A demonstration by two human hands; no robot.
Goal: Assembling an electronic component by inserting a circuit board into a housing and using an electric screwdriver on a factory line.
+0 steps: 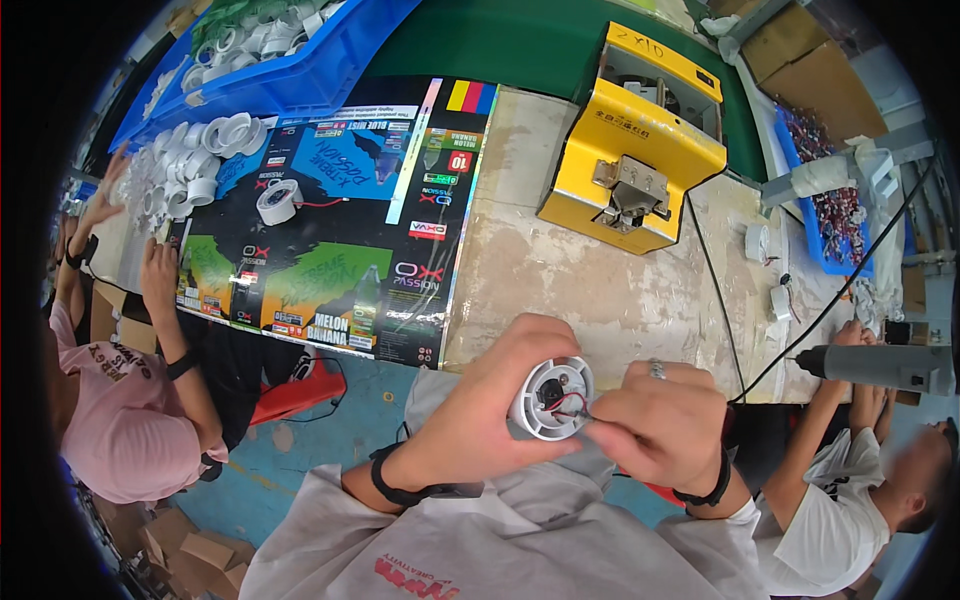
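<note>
My left hand is wrapped around a white round plastic housing, holding it in front of my chest just off the table's near edge. Its open side faces up, showing a ribbed rim, a small black part and a thin red wire looping inside. Over the housing's right side reaches my right hand, thumb and forefinger pinched at the end of the red wire. The fingertips partly hide what they grip there. Another white housing with a red wire lies on the printed black sheet to the left.
A yellow machine stands on the worn table, its black cable trailing down. White rings are heaped beside a blue bin. At right are a blue tray of wired parts, a grey cylindrical tool and a co-worker; another person sits left.
</note>
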